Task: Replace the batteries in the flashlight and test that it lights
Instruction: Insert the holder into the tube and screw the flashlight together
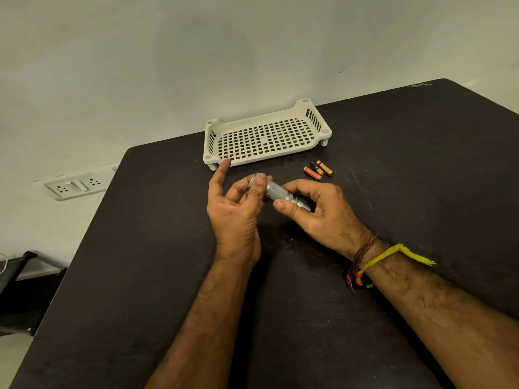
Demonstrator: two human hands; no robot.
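A small silver flashlight (279, 193) with a knurled body is held just above the dark table (407, 141). My right hand (317, 211) grips its head end between thumb and fingers. My left hand (238, 209) pinches the silver end cap (254, 181) at the flashlight's other end with thumb and middle fingers, index finger raised. Whether the cap is joined to the body is hidden by my fingers. Three small batteries (318, 170), orange and black, lie side by side on the table beyond my right hand.
An empty cream perforated plastic tray (297, 150) stands at the table's far edge by the wall. A wall socket strip (74, 186) is at the left. The table's left edge runs diagonally; a dark stand (19, 290) sits beyond it.
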